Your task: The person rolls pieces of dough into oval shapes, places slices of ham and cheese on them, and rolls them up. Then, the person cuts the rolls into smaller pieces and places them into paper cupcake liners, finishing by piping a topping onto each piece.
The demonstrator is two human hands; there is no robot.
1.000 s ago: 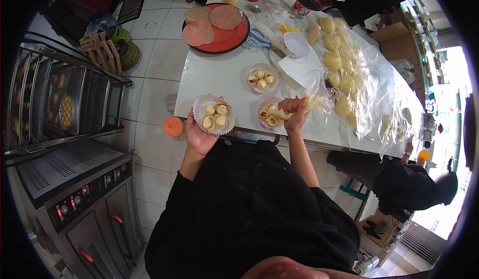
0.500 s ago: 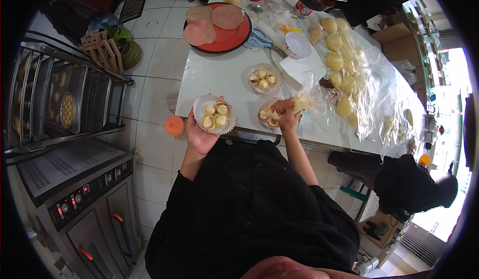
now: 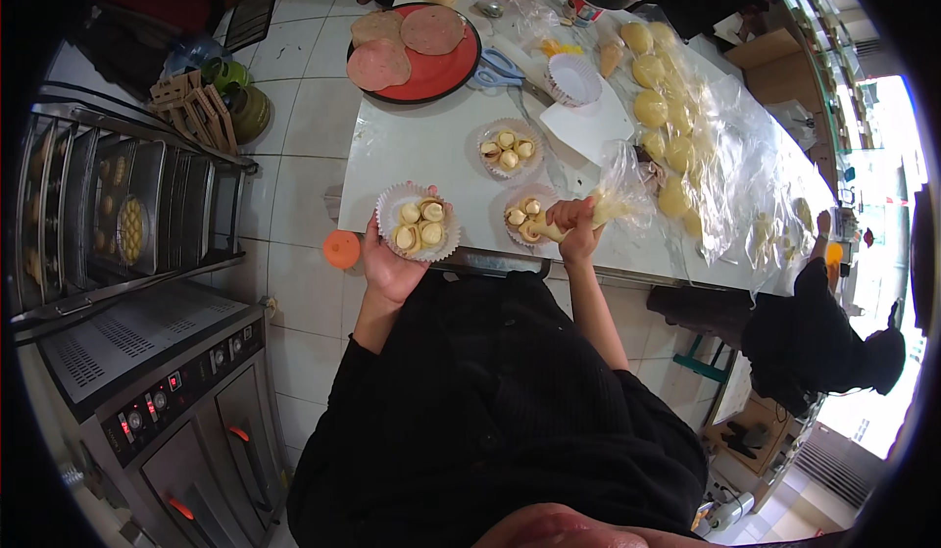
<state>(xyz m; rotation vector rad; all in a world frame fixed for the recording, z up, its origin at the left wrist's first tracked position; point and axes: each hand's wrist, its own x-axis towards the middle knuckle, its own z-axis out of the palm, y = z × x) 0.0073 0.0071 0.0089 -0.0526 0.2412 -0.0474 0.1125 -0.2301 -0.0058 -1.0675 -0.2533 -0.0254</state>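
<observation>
My left hand is closed around the side of a white fluted paper baking cup, holding it just off the table's front edge. Inside sit several small dough rolls topped with pale cream. My right hand grips a clear plastic piping bag filled with pale yellow cream. Its tip points left, into a second paper cup of rolls standing on the table. Beyond that, a third paper cup holds several cream-topped rolls.
Sliced meat lies on a red plate, beside blue scissors. An unfilled paper cup stands on white paper. Dough balls sit under plastic film at right. An oven and tray rack stand left.
My right hand and the piping bag have shifted slightly right and nearer, uncovering more rolls in the second cup. The left hand barely moves. A co-worker at right now reaches an arm toward the table.
</observation>
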